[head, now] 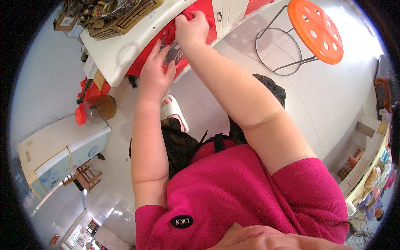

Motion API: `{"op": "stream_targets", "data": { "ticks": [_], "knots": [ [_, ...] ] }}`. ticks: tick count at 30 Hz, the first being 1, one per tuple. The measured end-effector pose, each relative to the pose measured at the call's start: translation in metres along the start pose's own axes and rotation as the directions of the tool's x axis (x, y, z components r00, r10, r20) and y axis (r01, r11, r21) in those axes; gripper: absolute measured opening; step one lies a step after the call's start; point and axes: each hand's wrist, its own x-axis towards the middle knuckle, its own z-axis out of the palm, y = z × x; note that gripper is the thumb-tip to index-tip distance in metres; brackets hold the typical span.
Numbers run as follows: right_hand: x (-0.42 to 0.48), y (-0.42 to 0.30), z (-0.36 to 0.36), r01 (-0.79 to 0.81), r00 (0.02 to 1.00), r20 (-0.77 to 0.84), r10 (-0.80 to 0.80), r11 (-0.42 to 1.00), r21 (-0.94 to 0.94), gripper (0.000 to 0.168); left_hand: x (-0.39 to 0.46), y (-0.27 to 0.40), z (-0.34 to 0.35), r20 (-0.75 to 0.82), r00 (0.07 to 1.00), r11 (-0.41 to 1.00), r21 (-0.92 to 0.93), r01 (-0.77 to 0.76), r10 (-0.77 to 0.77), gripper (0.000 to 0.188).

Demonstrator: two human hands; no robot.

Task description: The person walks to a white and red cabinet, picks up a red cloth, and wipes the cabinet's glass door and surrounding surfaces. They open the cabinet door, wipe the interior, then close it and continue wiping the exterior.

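My right hand (192, 29) is closed on a bunched red cloth (188, 13) against the red front of a white-topped cabinet (137, 61). Part of the cloth hangs down to the left of the fist. Lower and to the left, my left hand (156, 68) has its fingers spread and holds nothing that I can see. Its fingertips reach a dark, red-edged panel (175, 56) with pale curved lines, set in the cabinet front. Whether they touch it, I cannot tell.
An ornate dark carving (109, 15) stands on the cabinet top. To the right is an orange round stool (315, 31) with metal legs. A red-lidded jar (100, 109) and a pale chest freezer (65, 150) are at left. Cluttered shelving (365, 165) lines the right.
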Motion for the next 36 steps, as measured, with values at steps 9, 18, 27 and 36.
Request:
{"op": "stream_targets", "data": {
  "ticks": [9, 18, 27, 36],
  "knots": [
    [0.037, -0.009, -0.014, -0.089, 0.992, -0.066, 0.108, 0.967, 0.239, 0.027, -0.004, -0.005, 0.0, 0.023, 1.0, 1.0, -0.007, 0.0, 0.0, 0.046],
    [0.021, -0.006, -0.004, 0.119, 0.988, -0.107, -0.111, 0.991, 0.065, 0.025, 0.001, -0.007, 0.005, 0.052, 0.999, 1.0, 0.008, -0.014, 0.013, 0.046],
    [0.017, -0.012, -0.009, -0.058, 0.997, -0.047, 0.066, 0.985, 0.16, 0.039, 0.0, -0.011, 0.01, 0.087, 0.994, 0.992, 0.11, 0.056, -0.066, 0.046],
    [0.051, -0.012, -0.016, -0.14, 0.984, -0.088, 0.158, 0.973, 0.185, 0.034, 0.007, -0.003, 0.013, 0.08, 0.995, 0.994, 0.09, 0.056, -0.063, 0.047]
  ]
}}
